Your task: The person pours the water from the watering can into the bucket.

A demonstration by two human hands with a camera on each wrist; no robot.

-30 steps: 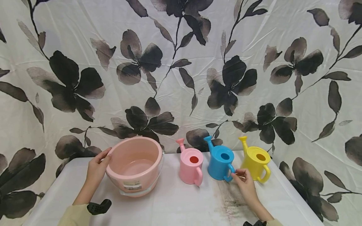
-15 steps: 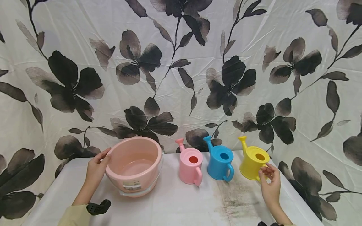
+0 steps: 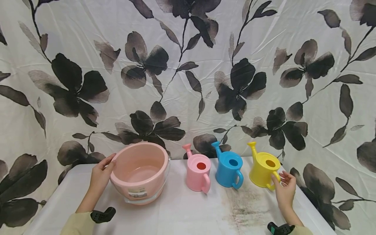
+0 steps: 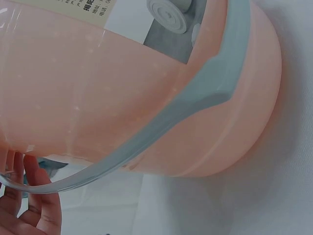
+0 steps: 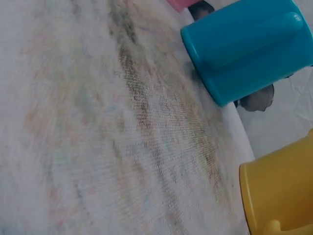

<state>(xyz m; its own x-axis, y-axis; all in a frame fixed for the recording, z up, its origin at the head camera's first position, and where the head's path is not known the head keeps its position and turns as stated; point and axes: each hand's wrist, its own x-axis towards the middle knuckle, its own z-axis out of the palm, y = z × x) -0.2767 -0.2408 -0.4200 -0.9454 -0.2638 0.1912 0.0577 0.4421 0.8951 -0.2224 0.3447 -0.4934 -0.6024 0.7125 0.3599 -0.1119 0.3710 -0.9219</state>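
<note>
Yellow watering can (image 3: 259,173): stands upright near the far right corner of the table (image 3: 194,215). Its handle (image 3: 270,187) faces the right hand (image 3: 285,188), which pinches it, apparently for easiest access. The left hand (image 3: 99,174), fingers relaxed, rests against the pink bucket (image 3: 153,187), presumably to steady it.

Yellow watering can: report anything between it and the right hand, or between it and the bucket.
Nothing visible separates the right hand from the yellow watering can. Towards the bucket, the blue watering can and pink watering can stand in between.
</note>
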